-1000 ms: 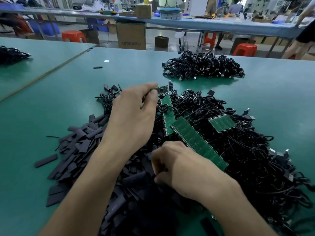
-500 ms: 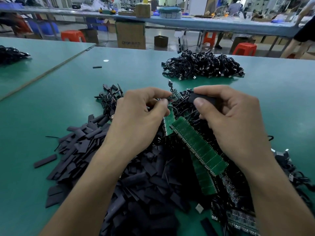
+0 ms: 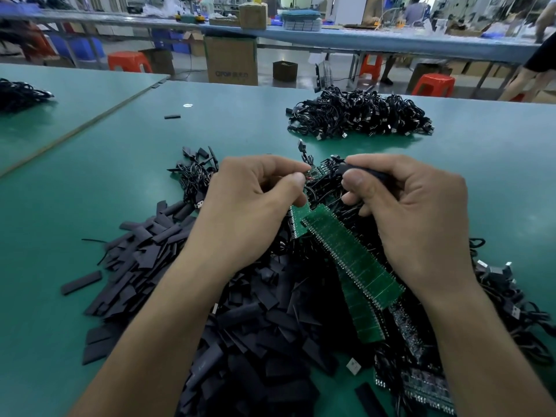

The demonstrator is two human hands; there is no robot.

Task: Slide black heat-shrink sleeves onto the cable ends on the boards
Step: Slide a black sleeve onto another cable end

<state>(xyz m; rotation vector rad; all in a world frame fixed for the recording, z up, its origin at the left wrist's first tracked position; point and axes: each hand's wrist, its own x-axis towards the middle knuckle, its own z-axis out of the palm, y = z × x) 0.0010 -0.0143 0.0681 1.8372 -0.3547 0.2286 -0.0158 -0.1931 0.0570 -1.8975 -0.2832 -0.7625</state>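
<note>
Our right hand pinches a short black heat-shrink sleeve between thumb and forefinger. Our left hand pinches the far end of a small green circuit board, where a cable joins it. Both are held up over the tangle of black cables, with the sleeve just right of the board end and not yet on it.

To do this step well, we judge the sleeve mouth should be squeezed open, since these sleeves lie flat. We would line it up with the board end and steady the board with the left hand as the right pushes leftward. A skewed approach would likely catch the sleeve on a board corner or a solder joint. We cannot tell from here whether the mouth is open.

The long green strip of joined circuit boards lies near us between our wrists. The heap of flat black sleeves spreads on the green counter to the near left. A second heap of black cables sits far right.

A second ago the right hand was low at the near edge of the sleeve heap, fingers curled into it, while the left already held the board up. Half a second ago the right hand had come up with the sleeve. Since then the two hands have barely shifted.
</note>
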